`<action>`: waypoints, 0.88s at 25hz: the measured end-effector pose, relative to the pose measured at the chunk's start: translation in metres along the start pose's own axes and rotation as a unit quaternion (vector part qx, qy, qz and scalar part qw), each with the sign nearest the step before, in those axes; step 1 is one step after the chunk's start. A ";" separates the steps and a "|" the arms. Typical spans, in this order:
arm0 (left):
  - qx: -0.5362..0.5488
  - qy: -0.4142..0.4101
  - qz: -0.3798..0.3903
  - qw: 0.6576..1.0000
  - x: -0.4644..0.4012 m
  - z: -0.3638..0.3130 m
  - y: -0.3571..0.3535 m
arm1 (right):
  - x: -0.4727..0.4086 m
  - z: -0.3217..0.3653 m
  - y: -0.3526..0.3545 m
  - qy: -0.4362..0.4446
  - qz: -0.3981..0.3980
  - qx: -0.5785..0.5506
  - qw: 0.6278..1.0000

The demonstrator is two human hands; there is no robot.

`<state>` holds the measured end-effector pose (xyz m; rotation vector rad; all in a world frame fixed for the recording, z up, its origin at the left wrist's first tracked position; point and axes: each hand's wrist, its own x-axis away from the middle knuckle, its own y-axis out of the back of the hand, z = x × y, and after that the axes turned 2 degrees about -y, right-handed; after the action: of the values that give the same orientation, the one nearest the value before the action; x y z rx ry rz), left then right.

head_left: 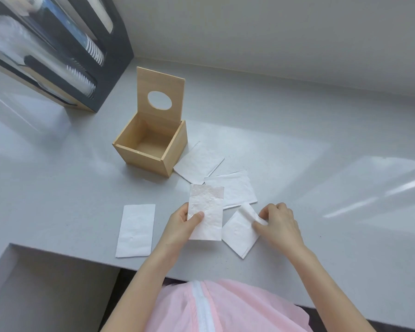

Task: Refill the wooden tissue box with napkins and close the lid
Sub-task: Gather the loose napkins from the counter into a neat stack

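The wooden tissue box [139, 158] stands open and empty on the grey counter. Its lid [160, 91], with an oval hole, is raised upright at the back. My left hand [181, 224] holds one folded white napkin [207, 209] upright above the counter. My right hand [279, 222] pinches the lifted corner of another napkin [237, 233] that lies on the counter. More napkins lie flat: one [198, 164] just right of the box, one [236, 190] behind my hands, and one [135, 231] to the left near the counter's edge.
A dark dispenser [101, 75] with stacked cups and lids stands at the back left. The grey counter [321, 164] meets a wall behind. Its front edge steps inward at the near left [58, 250]. My pink garment shows at the bottom.
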<state>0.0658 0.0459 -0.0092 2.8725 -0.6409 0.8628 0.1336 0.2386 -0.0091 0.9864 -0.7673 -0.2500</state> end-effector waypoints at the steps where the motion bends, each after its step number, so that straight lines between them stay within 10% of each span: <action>1: 0.000 0.000 -0.003 1.000 0.000 0.000 -0.001 | -0.001 0.000 0.000 0.007 0.004 0.000 1.000; 8: -0.007 -0.012 -0.020 1.000 -0.006 -0.004 -0.004 | 0.004 0.000 0.001 0.090 0.023 -0.221 0.971; 17: 0.023 -0.019 0.009 1.000 0.000 -0.008 -0.010 | 0.020 0.024 0.046 0.152 0.200 -0.484 0.838; 22: 0.036 -0.007 0.038 0.999 0.004 -0.009 -0.017 | 0.011 0.049 0.018 0.089 0.109 -0.447 0.883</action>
<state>0.0709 0.0619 0.0015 2.9374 -0.7388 0.8946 0.1057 0.2108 0.0267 0.0375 -0.4919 -0.2730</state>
